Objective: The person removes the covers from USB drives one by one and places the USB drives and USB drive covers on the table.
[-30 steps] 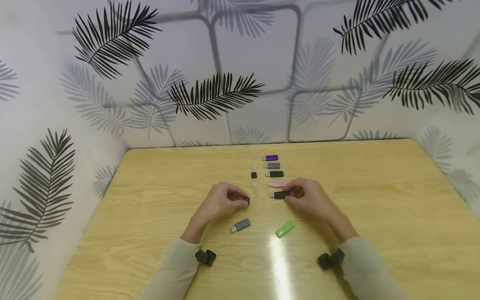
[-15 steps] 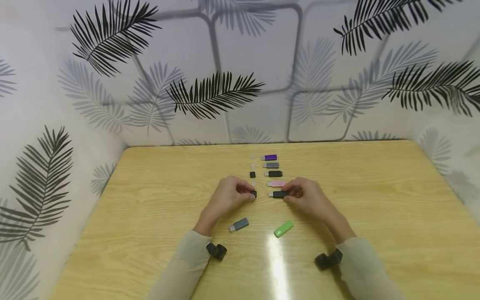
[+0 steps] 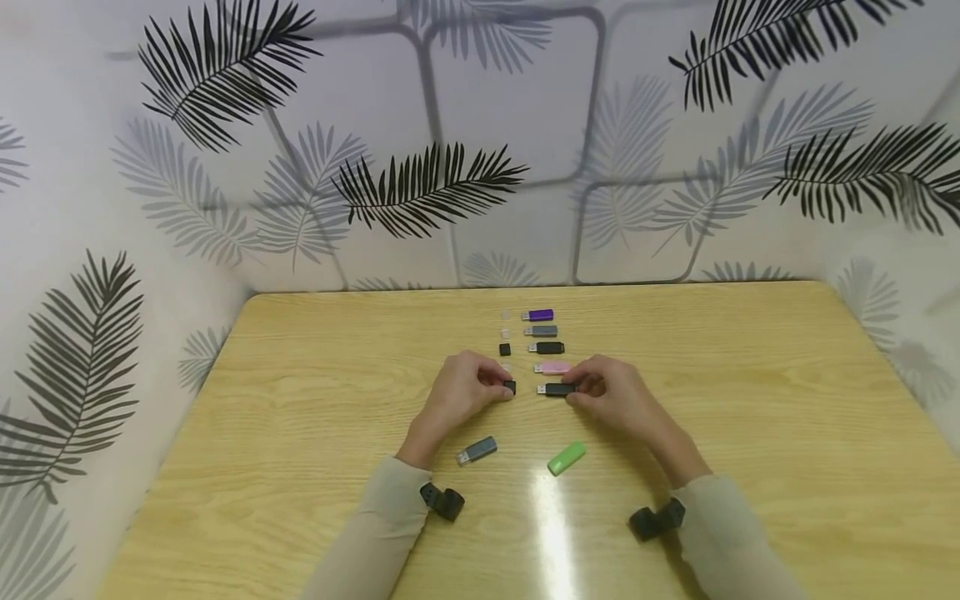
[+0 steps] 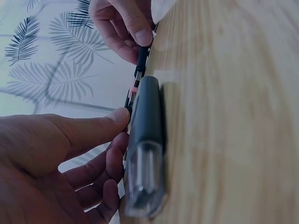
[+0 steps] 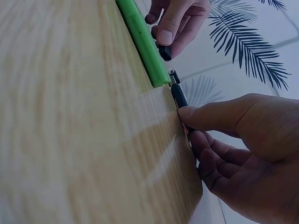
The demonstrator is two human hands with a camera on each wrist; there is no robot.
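Note:
Between thumb and fingers, my left hand (image 3: 461, 392) pinches a small black cap (image 3: 511, 387), also seen in the right wrist view (image 5: 165, 52). My right hand (image 3: 618, 392) holds the rear end of a black USB stick (image 3: 557, 389) whose bare metal plug points left towards the cap. A short gap separates cap and plug. Above them in the head view lie a pink USB stick (image 3: 551, 367), a black one (image 3: 550, 347), a grey one (image 3: 545, 331) and a purple one (image 3: 541, 315), all uncapped. A clear cap (image 3: 507, 367) beside my left fingertips is partly hidden.
Left of the upper sticks sit a black cap (image 3: 505, 349) and two clear caps, one of them (image 3: 506, 333) nearer. Closer to me lie a grey USB stick with a clear cap (image 3: 477, 451) and a green USB stick (image 3: 566, 458). A patterned wall borders the wooden table (image 3: 300, 400).
My left hand has moved right and slightly away from me with the black cap, to the left of the black stick's plug. My right hand has stayed nearly still.

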